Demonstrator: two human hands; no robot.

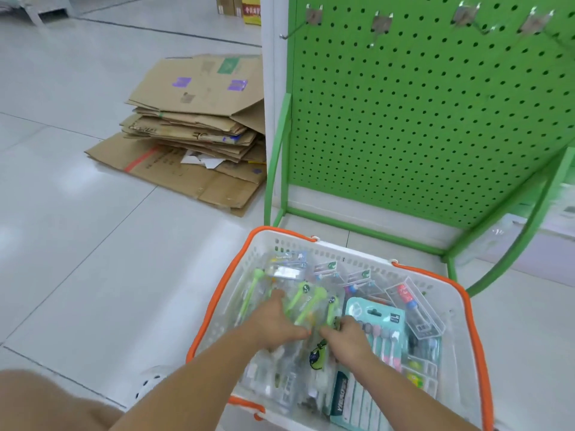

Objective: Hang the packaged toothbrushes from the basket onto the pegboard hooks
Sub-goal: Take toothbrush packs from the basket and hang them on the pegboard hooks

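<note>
On the floor at the near right stands a white basket with orange rim and handles, full of packaged toothbrushes. Both hands reach down into it. The left hand lies on clear packs of green toothbrushes in the left half of the basket, fingers spread over them and thumb pointing right. The right hand is just beside it, fingers curled down into the same packs; I cannot tell whether it has actually gripped one. To the right of the hands lies a teal card pack, and beyond it a clear hard case leans tilted against the far right wall.

Behind the basket rises a green pegboard with four metal hooks along its top, all bare. On the far left floor sits a stack of flattened cardboard.
</note>
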